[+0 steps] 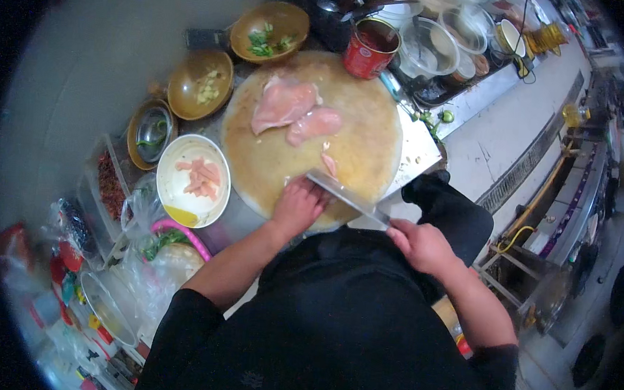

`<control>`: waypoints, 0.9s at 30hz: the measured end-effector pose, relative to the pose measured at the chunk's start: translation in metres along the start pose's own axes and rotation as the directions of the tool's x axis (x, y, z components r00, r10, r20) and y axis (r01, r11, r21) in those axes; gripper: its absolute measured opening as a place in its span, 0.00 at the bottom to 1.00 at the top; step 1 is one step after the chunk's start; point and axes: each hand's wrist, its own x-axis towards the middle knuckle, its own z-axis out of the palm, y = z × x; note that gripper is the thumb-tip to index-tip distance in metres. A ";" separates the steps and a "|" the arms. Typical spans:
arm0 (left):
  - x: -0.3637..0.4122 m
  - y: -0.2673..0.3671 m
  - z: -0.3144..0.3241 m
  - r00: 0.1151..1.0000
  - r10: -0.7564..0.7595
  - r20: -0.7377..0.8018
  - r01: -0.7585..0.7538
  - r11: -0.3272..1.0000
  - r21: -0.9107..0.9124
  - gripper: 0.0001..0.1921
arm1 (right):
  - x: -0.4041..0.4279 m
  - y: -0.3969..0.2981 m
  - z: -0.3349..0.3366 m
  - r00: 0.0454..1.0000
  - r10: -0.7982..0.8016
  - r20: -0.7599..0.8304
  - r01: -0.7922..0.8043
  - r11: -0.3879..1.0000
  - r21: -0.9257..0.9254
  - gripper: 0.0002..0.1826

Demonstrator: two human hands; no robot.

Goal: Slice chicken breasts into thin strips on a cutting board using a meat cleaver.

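On a large round chopping block (271,161), my right hand (420,245) grips a cleaver (346,195) by its handle. The blade points left across the near part of the block, its tip end beside the fingers of my left hand (301,200). Those fingers are bent down onto the block; whatever may lie under them is hidden. Two pieces of raw meat, apparently chicken breast, lie farther back: a large one (285,104) and a smaller one (315,125). A thin scrap of meat (328,164) is just beyond the blade. Left of the block, a white bowl (167,179) holds cut meat strips (200,177).
Brown bowls with chopped greens (262,41) and pale chopped pieces (208,88) line the block's far left. A red tin (370,50) stands on its back edge. Clear plastic tubs (428,47) crowd the back right. Plastic bags (153,287) lie at left.
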 end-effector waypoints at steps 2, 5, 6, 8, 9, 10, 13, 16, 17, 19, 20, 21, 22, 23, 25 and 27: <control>-0.001 0.001 0.002 1.000 -0.012 0.027 0.011 0.999 0.035 0.27 | 0.001 -0.007 -0.001 1.000 0.005 0.030 -0.004 0.999 -0.037 0.25; 0.001 0.005 -0.003 0.996 -0.082 0.042 0.081 0.997 0.014 0.28 | 0.002 -0.009 -0.003 0.999 0.007 0.050 -0.003 0.998 -0.069 0.26; 0.003 0.005 -0.005 0.999 -0.045 -0.002 0.045 0.998 0.036 0.24 | 0.003 -0.010 -0.004 0.999 0.000 0.040 0.003 0.998 -0.066 0.26; 0.002 0.003 -0.004 0.999 -0.009 -0.045 0.012 0.998 0.059 0.21 | 0.006 -0.011 -0.004 0.998 0.014 0.066 -0.009 0.997 -0.083 0.26; 0.000 0.001 0.000 0.999 -0.030 -0.024 0.031 0.999 0.025 0.25 | 0.007 -0.011 -0.004 0.996 0.029 0.089 -0.020 0.995 -0.100 0.26; -0.001 -0.001 0.003 0.999 -0.051 -0.003 0.051 0.999 -0.009 0.30 | 0.010 -0.011 -0.003 0.995 0.027 0.091 -0.018 0.995 -0.100 0.26; -0.003 0.000 0.006 0.998 -0.049 -0.037 0.048 0.999 -0.018 0.31 | 0.024 -0.013 0.006 0.996 0.036 0.087 -0.024 0.990 -0.136 0.27; -0.003 -0.003 0.006 0.999 0.006 -0.039 -0.003 0.999 0.054 0.32 | 0.045 -0.022 0.013 0.998 -0.005 0.055 0.011 0.993 -0.117 0.27; -0.001 -0.003 0.006 0.999 0.005 -0.040 -0.003 0.998 0.056 0.32 | 0.050 -0.026 0.013 0.998 -0.005 0.057 0.011 0.995 -0.103 0.27; 0.001 -0.002 0.002 0.999 0.018 -0.040 -0.016 0.999 0.040 0.32 | 0.053 -0.029 0.013 0.998 -0.011 0.061 0.017 0.996 -0.090 0.28; 0.001 -0.001 0.000 0.999 0.016 -0.040 -0.015 0.999 0.042 0.32 | 0.052 -0.029 0.012 0.998 -0.020 0.054 0.024 0.997 -0.073 0.27; 0.001 0.001 -0.002 0.999 0.002 -0.040 -0.001 1.000 0.031 0.30 | 0.050 -0.028 0.010 0.998 -0.026 0.048 0.029 0.998 -0.058 0.27; 0.001 0.003 -0.003 0.999 -0.011 -0.039 0.012 1.000 0.019 0.29 | 0.046 -0.024 0.008 0.998 -0.027 0.048 0.030 0.998 -0.060 0.27; -0.002 0.002 0.000 0.999 -0.011 -0.040 0.012 1.000 0.018 0.29 | 0.040 -0.017 0.005 0.998 -0.027 0.057 0.030 0.998 -0.054 0.26; -0.008 -0.002 0.006 0.998 -0.055 -0.027 0.054 0.998 -0.037 0.27 | 0.028 -0.001 -0.002 0.997 -0.031 0.067 0.035 0.998 -0.053 0.26; -0.015 -0.002 0.004 0.993 -0.066 -0.096 0.060 0.996 -0.067 0.26 | 0.018 0.011 -0.006 0.994 0.040 0.098 -0.038 0.999 -0.020 0.26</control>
